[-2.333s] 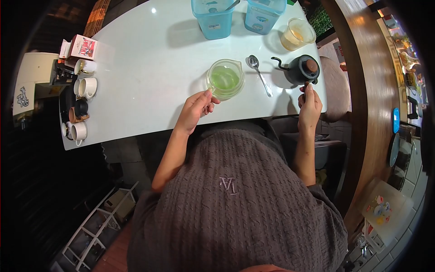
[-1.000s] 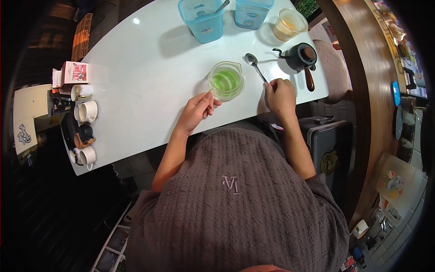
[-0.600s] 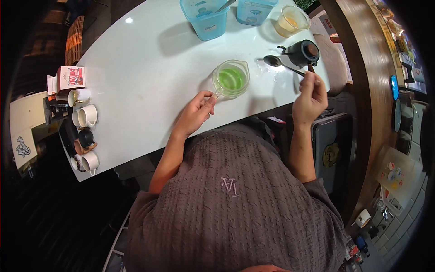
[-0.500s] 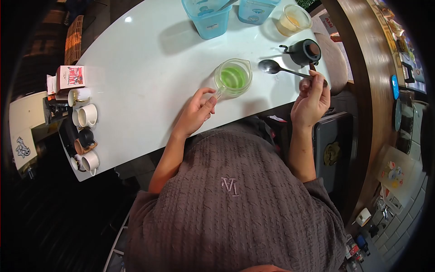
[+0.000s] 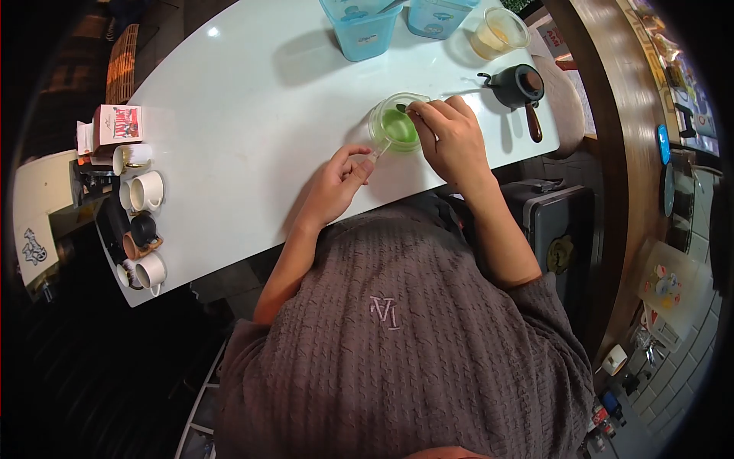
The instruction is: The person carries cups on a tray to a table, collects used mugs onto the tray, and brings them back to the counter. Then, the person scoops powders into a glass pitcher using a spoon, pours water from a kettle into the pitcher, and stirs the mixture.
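A clear glass measuring jug (image 5: 375,128) with green liquid in it stands near the table's front edge. My left hand (image 5: 335,185) is closed on the jug's glass handle, fingers pinching it from the lower left. Over the jug's right rim, my right hand (image 5: 456,144) is closed around the dark metal spoon (image 5: 401,108). Only a small dark part of the spoon shows at the jug's mouth; the hand hides the rest. Right of that hand sits a small black pot (image 5: 514,86) with a wooden side handle and a thin spout.
Two light-blue plastic containers (image 5: 365,38) stand at the table's far side, one with a utensil inside. A clear tub (image 5: 497,37) with a yellowish content is beside them. Several white mugs (image 5: 147,191) and a red-and-white box (image 5: 120,124) line the left edge of the white table (image 5: 229,145).
My right hand has moved left with the spoon, from beside the black pot to over the glass jug. My left hand stays on the jug's handle.
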The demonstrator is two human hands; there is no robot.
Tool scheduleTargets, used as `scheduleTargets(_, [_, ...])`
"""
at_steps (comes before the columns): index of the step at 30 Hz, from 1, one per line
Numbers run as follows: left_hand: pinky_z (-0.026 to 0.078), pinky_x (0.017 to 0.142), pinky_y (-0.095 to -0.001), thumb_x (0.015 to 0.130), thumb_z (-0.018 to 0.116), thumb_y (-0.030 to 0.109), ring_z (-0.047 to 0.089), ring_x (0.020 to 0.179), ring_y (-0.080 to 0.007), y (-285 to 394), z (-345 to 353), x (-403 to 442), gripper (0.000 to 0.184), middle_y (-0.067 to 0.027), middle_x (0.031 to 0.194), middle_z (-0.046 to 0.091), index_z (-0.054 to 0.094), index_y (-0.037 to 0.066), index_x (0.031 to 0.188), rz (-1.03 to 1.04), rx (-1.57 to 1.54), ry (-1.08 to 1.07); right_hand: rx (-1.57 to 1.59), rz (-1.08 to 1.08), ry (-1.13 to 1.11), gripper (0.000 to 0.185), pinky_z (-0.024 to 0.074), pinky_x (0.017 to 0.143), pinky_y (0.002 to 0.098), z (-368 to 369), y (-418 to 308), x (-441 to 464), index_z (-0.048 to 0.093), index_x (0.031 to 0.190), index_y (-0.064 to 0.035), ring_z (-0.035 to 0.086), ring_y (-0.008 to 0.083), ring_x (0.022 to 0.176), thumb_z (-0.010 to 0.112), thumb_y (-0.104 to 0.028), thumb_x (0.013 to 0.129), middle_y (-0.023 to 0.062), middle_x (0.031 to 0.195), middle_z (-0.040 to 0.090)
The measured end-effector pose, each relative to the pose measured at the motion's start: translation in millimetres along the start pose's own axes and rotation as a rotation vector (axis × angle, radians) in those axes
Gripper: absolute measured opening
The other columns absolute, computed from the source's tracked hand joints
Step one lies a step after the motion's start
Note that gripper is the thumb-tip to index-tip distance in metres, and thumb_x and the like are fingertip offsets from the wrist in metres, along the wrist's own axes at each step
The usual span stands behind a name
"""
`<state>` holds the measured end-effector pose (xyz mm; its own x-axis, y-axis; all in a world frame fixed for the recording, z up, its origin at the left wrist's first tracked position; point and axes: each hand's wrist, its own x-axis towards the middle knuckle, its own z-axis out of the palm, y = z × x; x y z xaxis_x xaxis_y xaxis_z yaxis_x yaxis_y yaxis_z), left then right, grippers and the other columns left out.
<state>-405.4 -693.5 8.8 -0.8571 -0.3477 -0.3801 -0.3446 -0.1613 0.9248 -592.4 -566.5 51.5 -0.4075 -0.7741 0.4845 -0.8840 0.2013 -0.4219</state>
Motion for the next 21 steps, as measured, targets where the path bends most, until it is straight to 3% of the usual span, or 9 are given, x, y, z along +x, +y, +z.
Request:
scheduleTargets(6, [0.043, 0.07, -0.0244, 0.096, 0.057, 0.032, 0.057, 0.074, -0.0106, 0, 0, -1, 0.037, -0.0038, 0.071, 0.06, 0.054, 0.001, 0.116, 0.018, -0.004, 0.037, 0.205, 0.031, -0.118, 0.009, 0.0456, 0.067, 0.0371, 1, 2, 3, 0.064, 0.09, -0.0057, 0.053, 0.0274, 0.068, 0.064, -0.009, 0.082, 0.0074, 0.076, 0.065])
scheduleTargets(12, [0.041, 0.067, -0.0235, 0.095, 0.057, 0.034, 0.056, 0.073, -0.0097, 0, 4, 1, 0.038, -0.0035, 0.07, 0.06, 0.056, 0.001, 0.114, 0.026, 0.021, 0.083, 0.048, -0.057, -0.212, 0.007, 0.0457, 0.068, 0.0391, -12, 10, 16, 0.061, 0.086, -0.004, 0.054, 0.0291, 0.072, 0.062, -0.01, 0.083, 0.0082, 0.075, 0.063])
scheduleTargets(17, [0.04, 0.066, -0.0231, 0.095, 0.057, 0.035, 0.054, 0.071, -0.0092, 4, 10, -2, 0.038, -0.0028, 0.07, 0.059, 0.056, 0.001, 0.113, 0.032, 0.006, 0.131, 0.107, -0.094, -0.228, 0.009, 0.0468, 0.071, 0.0377, -9, 14, 22, 0.064, 0.091, -0.0026, 0.055, 0.0285, 0.077, 0.06, -0.008, 0.085, 0.0096, 0.081, 0.064])
scheduleTargets(19, [0.037, 0.065, -0.019, 0.098, 0.051, 0.031, 0.042, 0.069, -0.0061, 3, 12, -4, 0.033, 0.0002, 0.078, 0.053, 0.055, 0.005, 0.119, 0.005, 0.02, 0.12, 0.155, -0.095, -0.281, 0.012, 0.047, 0.074, 0.0363, -9, 16, 24, 0.065, 0.096, -0.0015, 0.055, 0.028, 0.08, 0.06, -0.007, 0.086, 0.0106, 0.086, 0.065])
scheduleTargets(21, [0.037, 0.065, -0.0189, 0.098, 0.051, 0.031, 0.042, 0.068, -0.006, 0, 14, -4, 0.033, 0.0001, 0.078, 0.053, 0.055, 0.005, 0.119, 0.001, 0.016, 0.137, 0.199, -0.131, -0.329, 0.013, 0.0476, 0.074, 0.0365, -10, 19, 26, 0.065, 0.097, -0.0018, 0.055, 0.0281, 0.08, 0.06, -0.007, 0.086, 0.0106, 0.087, 0.065])
